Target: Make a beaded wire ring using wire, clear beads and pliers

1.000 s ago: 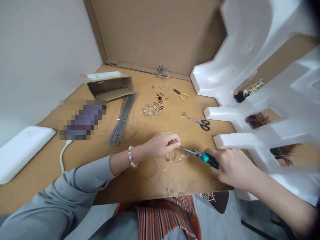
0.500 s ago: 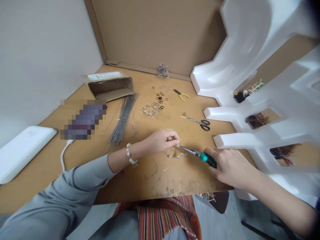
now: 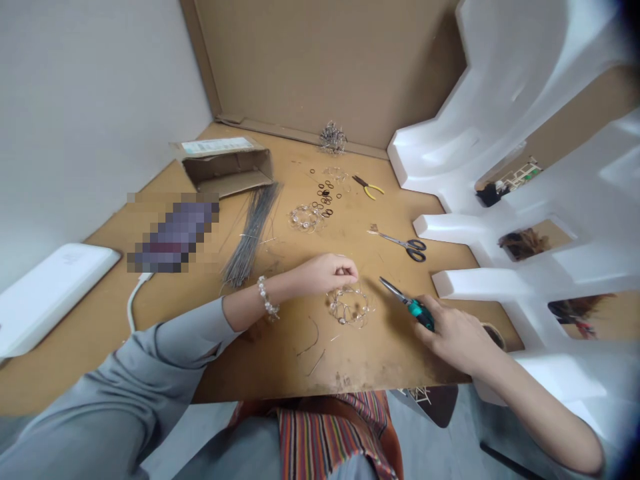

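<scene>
My left hand is closed in a pinch at the upper edge of a wire ring with clear beads, which hangs or rests just below the fingertips. Thin loose wire ends stick out around the ring. Wrapped in my right hand are long-nose pliers with green and black handles. Their tips point up and left, a short way to the right of the ring and apart from it. Whether the jaws are parted is hard to see.
Scissors, yellow-handled pliers, small dark rings and another beaded wire ring lie farther back. Left are a bundle of grey wires, an open cardboard box and a white power bank. White foam borders the right.
The long-nose pliers have drawn back to the right, away from the left fingertips and the beaded ring. The ring has turned and shows more of its face. The camera view has shifted slightly.
</scene>
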